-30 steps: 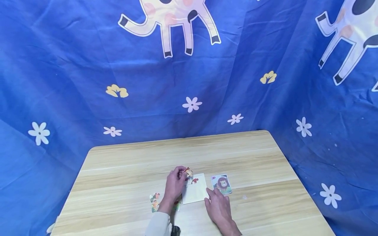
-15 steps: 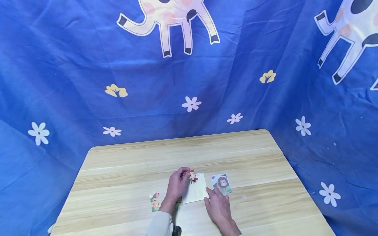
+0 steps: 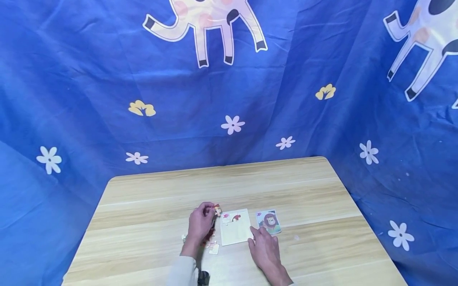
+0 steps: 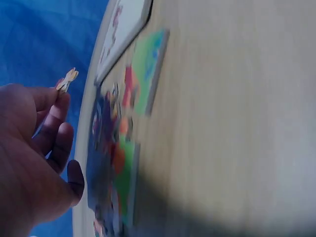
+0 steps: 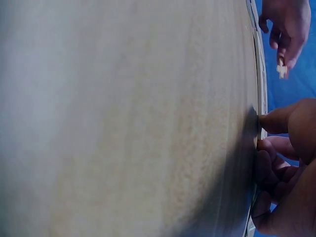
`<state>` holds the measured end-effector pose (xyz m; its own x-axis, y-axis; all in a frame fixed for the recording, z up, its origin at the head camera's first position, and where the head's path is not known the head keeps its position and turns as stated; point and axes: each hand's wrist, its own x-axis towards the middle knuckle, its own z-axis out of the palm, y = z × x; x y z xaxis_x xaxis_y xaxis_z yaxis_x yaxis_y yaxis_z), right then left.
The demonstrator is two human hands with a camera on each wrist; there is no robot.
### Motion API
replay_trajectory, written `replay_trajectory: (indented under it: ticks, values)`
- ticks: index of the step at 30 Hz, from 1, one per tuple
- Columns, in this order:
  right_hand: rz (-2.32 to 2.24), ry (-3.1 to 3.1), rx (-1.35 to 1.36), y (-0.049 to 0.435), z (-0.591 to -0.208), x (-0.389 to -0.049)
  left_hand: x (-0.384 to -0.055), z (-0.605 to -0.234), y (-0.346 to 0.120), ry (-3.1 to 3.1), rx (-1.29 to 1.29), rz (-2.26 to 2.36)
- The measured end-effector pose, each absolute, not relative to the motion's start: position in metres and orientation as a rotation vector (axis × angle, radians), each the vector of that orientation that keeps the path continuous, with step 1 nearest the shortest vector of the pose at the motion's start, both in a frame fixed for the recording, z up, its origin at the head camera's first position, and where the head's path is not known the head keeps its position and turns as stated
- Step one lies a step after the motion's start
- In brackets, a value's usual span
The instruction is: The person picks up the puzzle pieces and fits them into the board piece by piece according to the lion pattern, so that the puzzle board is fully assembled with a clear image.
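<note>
My left hand (image 3: pixel 201 224) pinches a small jigsaw piece (image 3: pixel 218 211) between thumb and fingertips, raised just left of the white puzzle tray (image 3: pixel 236 235). The left wrist view shows this cream and reddish piece (image 4: pixel 68 80) above the table. A few pieces lie in the tray's upper part, among them a pink and white one (image 3: pixel 226 216) and a red one (image 3: pixel 236 217). At the tray's right edge, my right hand (image 3: pixel 265 248) holds on with thumb and finger; the right wrist view shows these fingertips (image 5: pixel 264 121) against the rim.
Several loose jigsaw pieces (image 3: pixel 214 249) lie on the table (image 3: pixel 150 214) left of the tray, partly hidden by my left forearm. A lion picture card (image 3: pixel 270 221) lies right of the tray, beyond my right hand. A blue printed cloth (image 3: pixel 186 135) hangs behind the table.
With the jigsaw piece still pinched, my left hand moves over the tray's upper left, then back left off it. Pieces in that corner now show. My right hand stays in place.
</note>
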<state>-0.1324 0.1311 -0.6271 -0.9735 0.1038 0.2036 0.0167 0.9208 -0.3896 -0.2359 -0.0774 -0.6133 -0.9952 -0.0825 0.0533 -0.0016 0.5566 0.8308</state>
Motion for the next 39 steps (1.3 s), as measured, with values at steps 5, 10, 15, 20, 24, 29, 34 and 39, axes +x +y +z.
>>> replay_trajectory:
  ticks: [5,10,15,20,24,29,34,39]
  values:
    - [0.576,-2.862,-0.086,0.131,-0.625,-0.133,-0.235,-0.613,-0.089,-2.713,0.129,-1.423]
    - [0.576,-2.869,-0.099,0.132,-0.625,-0.134,-0.235,-0.612,-0.097,-2.734,0.151,-1.355]
    - [0.589,-2.883,-0.098,0.133,-0.624,-0.134,-0.235,-0.611,-0.102,-2.780,0.195,-1.273]
    - [0.590,-2.886,-0.101,0.133,-0.622,-0.134,-0.234,-0.611,-0.107,-2.805,0.245,-1.233]
    - [0.594,-2.882,-0.108,0.133,-0.622,-0.134,-0.233,-0.613,-0.111,-2.827,0.233,-1.181]
    - [0.595,-2.874,-0.107,0.133,-0.624,-0.132,-0.232,-0.614,-0.115,-2.839,0.216,-1.099]
    - [0.591,-2.868,-0.099,0.133,-0.627,-0.131,-0.231,-0.615,-0.116,-2.851,0.217,-1.080]
    - [0.592,-2.858,-0.084,0.133,-0.628,-0.130,-0.229,-0.615,-0.117,-2.861,0.224,-1.077]
